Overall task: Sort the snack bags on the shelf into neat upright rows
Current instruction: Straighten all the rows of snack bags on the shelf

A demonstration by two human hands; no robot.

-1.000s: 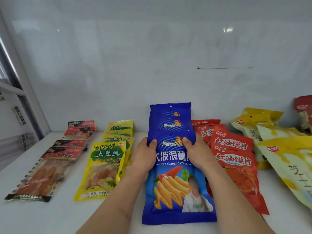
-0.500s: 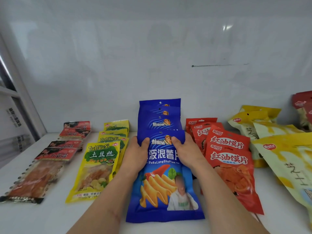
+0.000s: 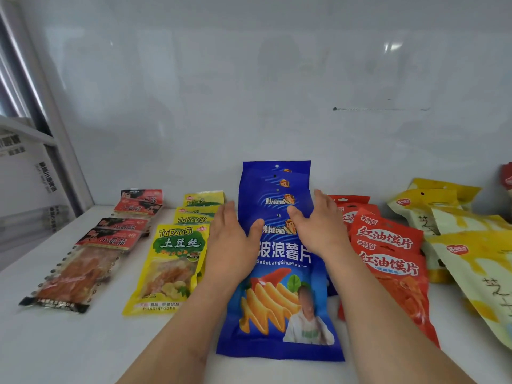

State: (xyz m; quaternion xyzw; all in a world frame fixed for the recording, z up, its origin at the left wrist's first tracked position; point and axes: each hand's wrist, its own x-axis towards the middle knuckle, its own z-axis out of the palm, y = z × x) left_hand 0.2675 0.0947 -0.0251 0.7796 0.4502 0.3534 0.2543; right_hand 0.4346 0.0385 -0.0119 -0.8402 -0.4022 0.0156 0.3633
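Observation:
A row of several blue chip bags [image 3: 279,303] lies overlapped down the middle of the white shelf [image 3: 69,347]. My left hand [image 3: 232,245] rests flat on the left edge of the front blue bag, fingers straight and apart. My right hand [image 3: 318,225] lies flat on its right edge the same way. Neither hand grips anything. Left of the blue row are yellow potato-shred bags [image 3: 173,270] and red-and-black bags [image 3: 80,270]. Red bags [image 3: 390,259] and pale yellow bags [image 3: 471,261] lie to the right.
The white back wall [image 3: 249,92] stands right behind the rows. A metal post [image 3: 55,134] bounds the shelf at the left. A dark red bag [image 3: 507,176] peeks in at the far right edge. Bare shelf surface shows along the front.
Both hands have let go of the front blue bag's top and opened flat along its sides. The blue row sits slightly further left and straighter.

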